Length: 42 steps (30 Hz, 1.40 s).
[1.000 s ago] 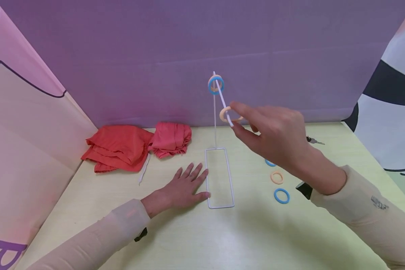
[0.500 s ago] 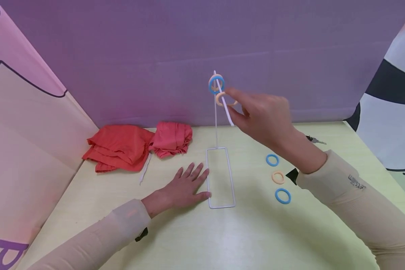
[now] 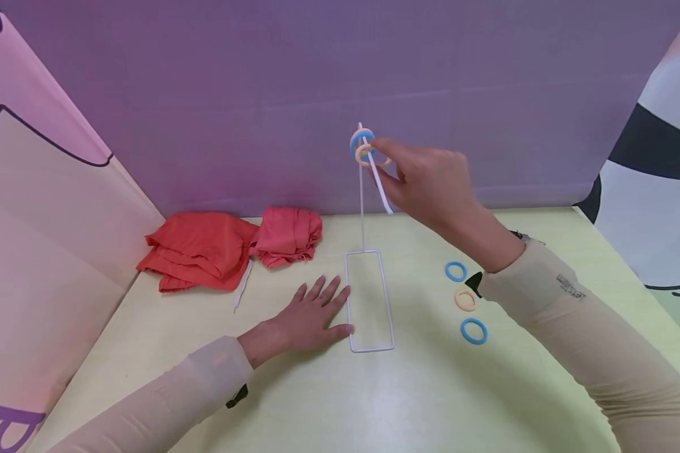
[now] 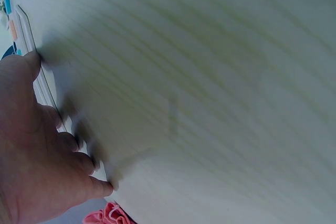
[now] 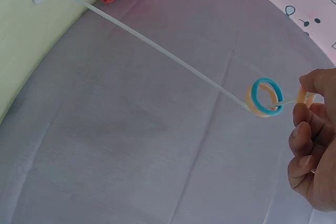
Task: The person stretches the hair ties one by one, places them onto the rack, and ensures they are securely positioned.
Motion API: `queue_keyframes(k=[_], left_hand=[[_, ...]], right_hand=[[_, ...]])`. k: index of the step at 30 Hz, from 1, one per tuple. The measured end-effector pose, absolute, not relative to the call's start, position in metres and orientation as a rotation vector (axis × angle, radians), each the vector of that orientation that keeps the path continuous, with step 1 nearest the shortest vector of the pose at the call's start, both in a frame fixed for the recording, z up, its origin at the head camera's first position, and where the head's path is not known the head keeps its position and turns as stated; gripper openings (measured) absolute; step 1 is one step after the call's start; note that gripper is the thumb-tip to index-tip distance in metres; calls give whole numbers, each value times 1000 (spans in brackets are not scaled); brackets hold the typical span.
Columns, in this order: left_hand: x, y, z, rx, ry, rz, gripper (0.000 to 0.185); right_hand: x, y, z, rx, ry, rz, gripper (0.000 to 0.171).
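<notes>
A white wire stand [image 3: 388, 302] has a flat rectangular base, a thin upright and a long arm at its top. A blue ring [image 5: 255, 98] and a peach ring [image 5: 250, 104] hang together at the arm's inner end. Between thumb and index finger, my right hand [image 3: 433, 179] pinches another peach ring [image 5: 301, 95], which encircles the arm close in front of the hanging pair. My left hand [image 3: 308, 318] lies flat, fingers spread, with thumb and index fingertips at the left side of the base. In the left wrist view, its fingertips line the base wire.
Right of the stand, two blue rings [image 3: 473, 331] [image 3: 456, 271] and a peach ring [image 3: 465, 300] lie in a column on the table [image 3: 340, 402]. Red cloth [image 3: 204, 248] and a pinker folded cloth [image 3: 289, 236] are at back left. A purple curtain [image 3: 232, 113] backs the table.
My right hand has slid the pinched peach ring along the arm, from near its free tip inward to the hanging rings. The left hand has stayed at the base.
</notes>
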<state>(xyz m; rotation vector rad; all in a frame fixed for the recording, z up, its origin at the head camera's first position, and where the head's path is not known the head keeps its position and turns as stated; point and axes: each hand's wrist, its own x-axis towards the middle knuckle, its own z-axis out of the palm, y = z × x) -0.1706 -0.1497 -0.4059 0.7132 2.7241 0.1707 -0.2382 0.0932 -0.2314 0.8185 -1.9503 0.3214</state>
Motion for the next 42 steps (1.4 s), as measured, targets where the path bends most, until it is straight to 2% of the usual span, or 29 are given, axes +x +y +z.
queue_keyframes(k=[22,42], left_hand=[[-171,-151,-406,713,2729,160,83],[-172,-149,-405,709,2735,158,84]], right_hand=[[-262,86,-232,761,-2022,351,24],[-261,87,-227,709,-2120,307,36]])
